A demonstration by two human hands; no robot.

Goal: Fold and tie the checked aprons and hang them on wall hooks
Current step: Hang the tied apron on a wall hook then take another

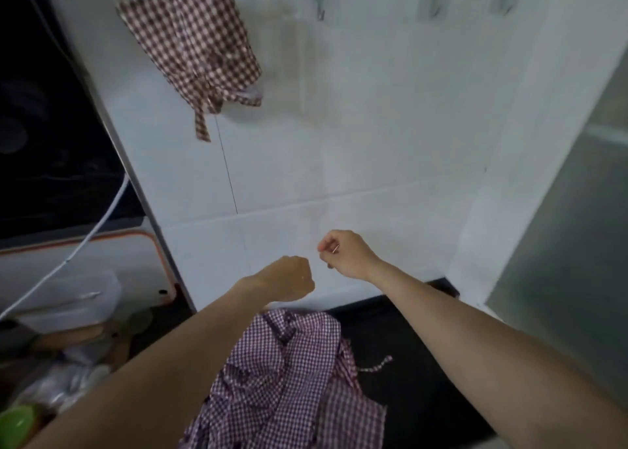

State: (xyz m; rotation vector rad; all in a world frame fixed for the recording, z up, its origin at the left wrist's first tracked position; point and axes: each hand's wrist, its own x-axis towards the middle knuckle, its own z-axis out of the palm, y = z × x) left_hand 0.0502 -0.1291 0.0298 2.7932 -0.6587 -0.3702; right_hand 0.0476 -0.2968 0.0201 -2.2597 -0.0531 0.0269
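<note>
Checked brown-and-white fabric, 1 folded apron (200, 45) tied with its strap, hangs high on the white tiled wall (356, 135). Below it, both fists curl empty: left hand (289, 278), right hand (346, 253). Beneath them a purple checked apron (285, 377) lies crumpled on the black counter (414, 363).

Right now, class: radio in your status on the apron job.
Left hand and right hand curled, holding nothing visible. One brown apron hung on wall. Purple apron loose on counter. Hooks free.
</note>
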